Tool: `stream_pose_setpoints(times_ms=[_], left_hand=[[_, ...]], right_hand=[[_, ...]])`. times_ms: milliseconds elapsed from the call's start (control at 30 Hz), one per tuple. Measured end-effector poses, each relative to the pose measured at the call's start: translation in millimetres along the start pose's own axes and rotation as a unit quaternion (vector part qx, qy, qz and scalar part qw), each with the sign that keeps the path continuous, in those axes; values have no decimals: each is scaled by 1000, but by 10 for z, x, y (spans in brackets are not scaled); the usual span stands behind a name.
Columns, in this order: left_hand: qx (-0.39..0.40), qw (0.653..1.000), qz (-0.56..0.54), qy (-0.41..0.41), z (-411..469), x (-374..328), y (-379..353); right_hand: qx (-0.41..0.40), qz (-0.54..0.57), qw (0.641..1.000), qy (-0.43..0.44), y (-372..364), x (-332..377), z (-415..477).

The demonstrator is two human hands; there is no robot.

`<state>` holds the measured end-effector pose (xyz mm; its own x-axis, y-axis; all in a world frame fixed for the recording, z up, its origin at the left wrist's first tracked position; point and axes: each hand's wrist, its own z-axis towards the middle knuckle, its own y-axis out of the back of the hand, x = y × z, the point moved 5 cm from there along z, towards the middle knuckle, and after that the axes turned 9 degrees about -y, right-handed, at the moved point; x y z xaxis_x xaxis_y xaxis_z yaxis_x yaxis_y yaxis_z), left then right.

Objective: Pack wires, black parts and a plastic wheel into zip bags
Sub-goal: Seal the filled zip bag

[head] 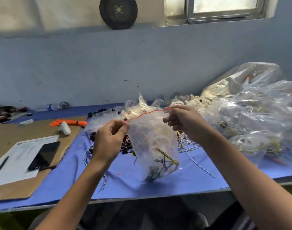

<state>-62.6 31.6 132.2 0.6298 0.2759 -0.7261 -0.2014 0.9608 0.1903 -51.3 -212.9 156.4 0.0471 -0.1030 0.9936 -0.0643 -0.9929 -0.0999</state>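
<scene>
my left hand point(108, 140) and right hand point(180, 120) pinch the filled zip bag point(151, 143) by its red seal point(145, 115); i should press evenly along it.

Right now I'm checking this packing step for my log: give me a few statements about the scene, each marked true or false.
1. Both the left hand and the right hand pinch the zip bag at its red-striped top edge. True.
2. The zip bag is empty. False: it holds a white plastic wheel, wires and black parts.
3. A phone lies on the paper sheet. True.
4. The orange wire bundle is inside the held bag. False: it lies on the brown board.
5. The black wheel lies flat. False: it stands upright on the wall ledge.
</scene>
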Motion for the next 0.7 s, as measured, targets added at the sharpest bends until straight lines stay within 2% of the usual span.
stream_pose_setpoints(times_ms=[67, 133, 167, 200, 233, 333, 367, 433, 500, 700], left_hand=[[14, 999, 38, -15, 24, -31, -84], [29, 996, 74, -28, 39, -59, -152], [38, 995, 83, -34, 45, -79, -187], [47, 994, 88, -39, 45, -94, -216], [55, 993, 91, -44, 42, -112, -239], [74, 990, 97, -64, 28, -175, -283], [84, 989, 97, -73, 23, -198, -294], [98, 986, 104, -87, 10, -234, -302], [100, 985, 114, -89, -5, -240, -293], [78, 991, 86, -71, -88, -186, -241]], right_hand=[[-2, 8, 1000, 1, 128, -59, -54], [-53, -79, 995, 43, 240, -84, -120], [-110, -175, 974, 88, 291, -58, -154], [-164, -268, 939, 143, 307, -5, -207], [-178, -329, 907, 196, 260, 56, -267], [-36, -424, 864, 269, -135, 178, -404], [-11, -469, 837, 282, -268, 220, -424], [-3, -539, 783, 312, -485, 328, -442], [2, -574, 752, 324, -615, 432, -441], [32, -608, 733, 303, -702, 401, -383]])
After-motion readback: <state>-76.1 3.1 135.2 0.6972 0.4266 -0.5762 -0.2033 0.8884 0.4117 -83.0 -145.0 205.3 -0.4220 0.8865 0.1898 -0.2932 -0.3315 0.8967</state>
